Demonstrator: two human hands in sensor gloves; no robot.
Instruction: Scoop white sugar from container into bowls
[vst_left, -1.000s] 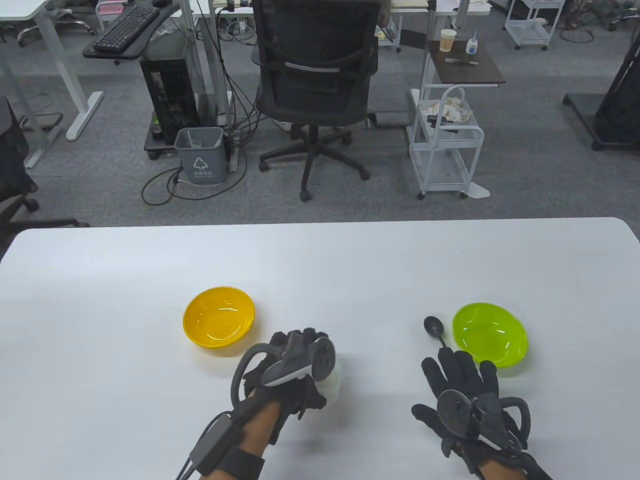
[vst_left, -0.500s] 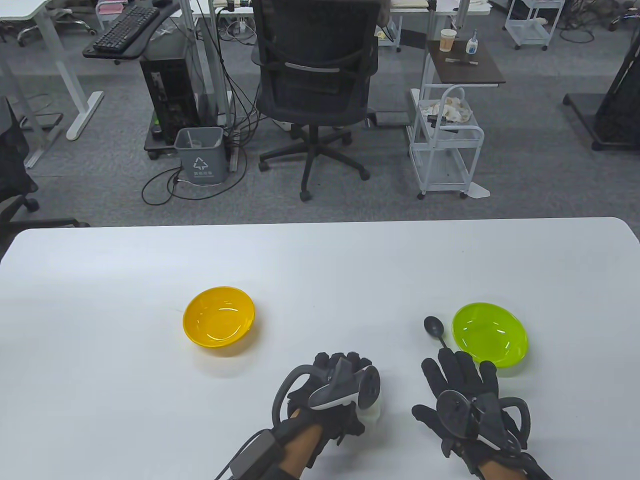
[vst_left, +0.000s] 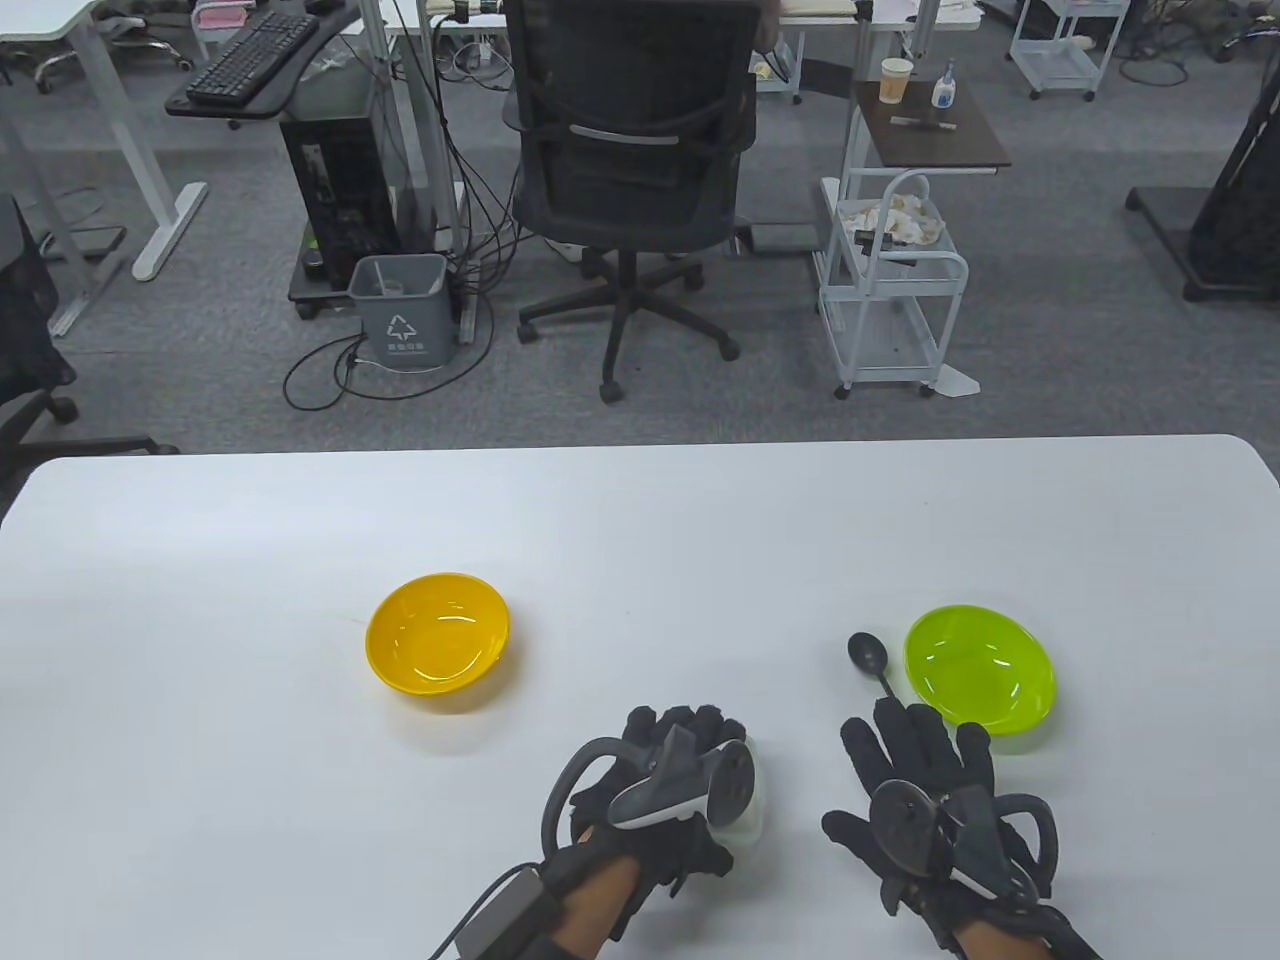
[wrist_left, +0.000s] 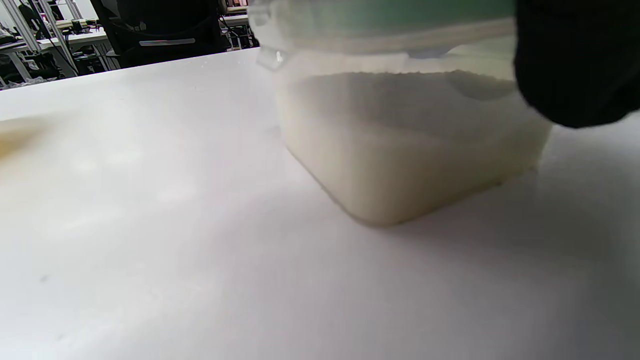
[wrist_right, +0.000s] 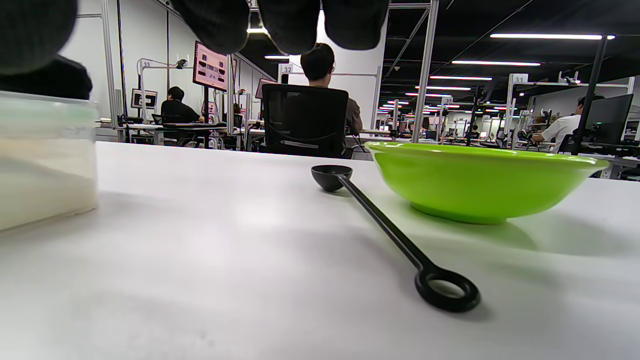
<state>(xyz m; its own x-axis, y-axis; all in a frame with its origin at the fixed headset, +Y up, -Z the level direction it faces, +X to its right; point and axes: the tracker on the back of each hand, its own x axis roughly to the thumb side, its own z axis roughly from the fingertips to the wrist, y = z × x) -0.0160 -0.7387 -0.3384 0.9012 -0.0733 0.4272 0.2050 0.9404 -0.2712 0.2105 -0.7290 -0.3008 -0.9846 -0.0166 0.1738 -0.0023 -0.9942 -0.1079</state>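
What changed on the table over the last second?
The left hand, holding the sugar container, carried it right and toward the person, away from the yellow bowl; it now sits on the table near the right hand. That hand, the spoon and the green bowl stayed put.

Open-plan office, desks (vst_left: 60, 30), swivel chair (vst_left: 630, 160), keyboard (vst_left: 250, 55), seated workers (wrist_right: 325, 85) at monitors (wrist_right: 210, 65)
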